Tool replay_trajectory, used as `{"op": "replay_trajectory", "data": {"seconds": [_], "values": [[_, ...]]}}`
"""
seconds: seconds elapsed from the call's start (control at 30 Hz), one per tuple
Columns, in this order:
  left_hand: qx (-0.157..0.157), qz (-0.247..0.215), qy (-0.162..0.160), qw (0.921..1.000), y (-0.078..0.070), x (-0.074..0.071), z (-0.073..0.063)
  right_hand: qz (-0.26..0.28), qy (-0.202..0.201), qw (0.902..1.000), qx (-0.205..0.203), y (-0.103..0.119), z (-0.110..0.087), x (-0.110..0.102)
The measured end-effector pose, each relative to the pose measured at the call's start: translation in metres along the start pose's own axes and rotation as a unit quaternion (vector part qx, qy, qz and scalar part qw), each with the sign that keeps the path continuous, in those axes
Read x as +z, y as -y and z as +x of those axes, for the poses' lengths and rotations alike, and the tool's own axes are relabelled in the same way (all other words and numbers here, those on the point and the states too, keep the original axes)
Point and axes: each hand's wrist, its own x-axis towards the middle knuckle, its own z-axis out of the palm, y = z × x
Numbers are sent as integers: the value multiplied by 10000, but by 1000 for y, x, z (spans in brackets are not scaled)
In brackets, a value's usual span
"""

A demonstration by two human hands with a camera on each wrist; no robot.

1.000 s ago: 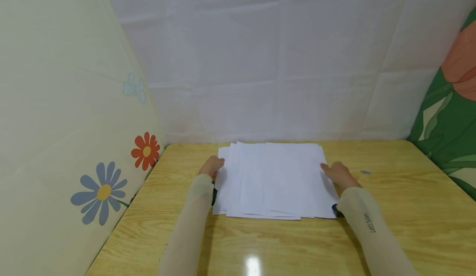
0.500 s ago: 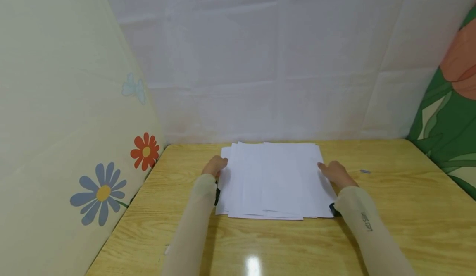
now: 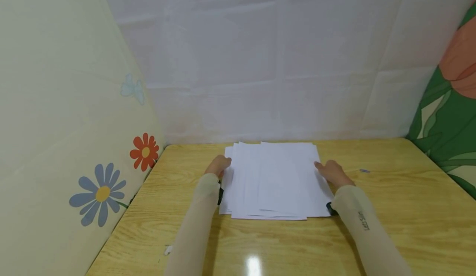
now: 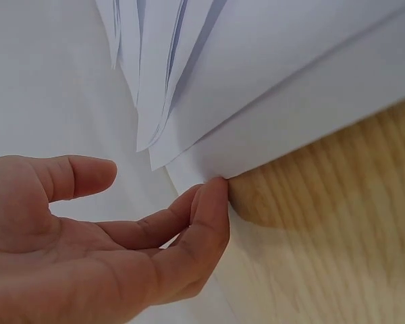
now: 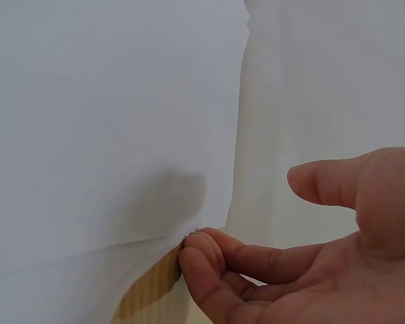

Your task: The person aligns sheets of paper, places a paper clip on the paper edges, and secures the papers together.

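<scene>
On the far half of the yellow wood-grain table point(image 3: 409, 210), overlapping white paper sheets point(image 3: 277, 181) lie spread longest left-to-right between bare left hand point(image 3: 218, 165) and right hand point(image 3: 335, 173), equally near, thumbs wide, loosely bent fingers touching opposite edges.

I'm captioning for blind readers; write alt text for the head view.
A person's left hand and right hand touch opposite sides of overlapping white paper sheets on a wood-grain table. A creased pale backdrop stands behind.
</scene>
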Motion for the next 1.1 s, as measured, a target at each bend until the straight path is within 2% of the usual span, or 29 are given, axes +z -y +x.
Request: {"op": "replay_trajectory", "data": {"seconds": [0.13, 0.23, 0.27, 0.37, 0.47, 0.5, 0.53, 0.57, 0.63, 0.67, 0.7, 0.77, 0.8, 0.87, 1.0, 1.1], "values": [[-27, -25, 9, 10000, -3, 2, 4, 10, 27, 9999, 123, 2, 1, 1], [-14, -7, 67, 10000, 0, 5, 17, 40, 77, 9999, 148, 3, 1, 1], [110, 19, 76, 9999, 5, 9, 29, 41, 95, 9999, 137, 3, 1, 1], [191, -19, 166, 9997, 10, 12, 40, 1, 126, 9999, 18, 2, 1, 1], [313, -49, 145, 9994, 11, 14, 36, -33, 149, 9999, -35, 2, 1, 1], [306, -28, 113, 9995, 6, 11, 24, -37, 157, 9999, -45, 2, 1, 1], [396, 5, 78, 9992, 5, 10, 21, -38, 160, 9999, -46, 3, 1, 1], [537, 58, 37, 9985, 9, 13, 28, -49, 158, 9999, -49, 3, 1, 1], [599, 68, 8, 9982, 15, 19, 45, -40, 154, 9999, -39, 4, 0, 2], [557, 79, 31, 9984, 21, 23, 60, -51, 140, 9999, -56, 4, 0, 2], [556, 76, 47, 9984, 24, 25, 69, -52, 122, 9999, -62, 4, 0, 2], [586, 72, 27, 9982, 36, 37, 99, -45, 98, 9999, -66, 4, 1, 3], [454, 66, 45, 9989, 33, 36, 95, -63, 74, 9999, -95, 4, 2, 3], [427, 109, 42, 9990, 26, 33, 83, -64, 39, 9999, -111, 3, 3, 4], [222, 77, 62, 9997, 0, 19, 29, -71, -30, 9998, -192, 3, 6, 6], [313, 133, 28, 9994, -9, 14, 8, -78, -47, 9995, -286, 3, 5, 6]]}}
